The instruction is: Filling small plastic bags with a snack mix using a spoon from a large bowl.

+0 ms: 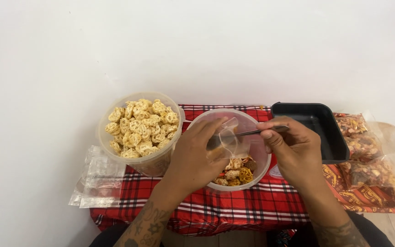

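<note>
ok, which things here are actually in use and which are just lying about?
In use:
- left hand holding a small clear bag
- right hand holding a spoon at the bag
- clear bowl of mixed snacks under both hands

Lying about:
- tub of pale ring snacks
- empty clear bags, far left
- black tray
- filled snack packets, right
- red plaid cloth

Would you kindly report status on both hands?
Left hand holding small clear bag. Right hand holding spoon at bag mouth. Over mixed-snack bowl. Nothing obstructing.

A red plaid cloth (234,210) carries two tubs, a black tray (330,132), and bags.
</note>
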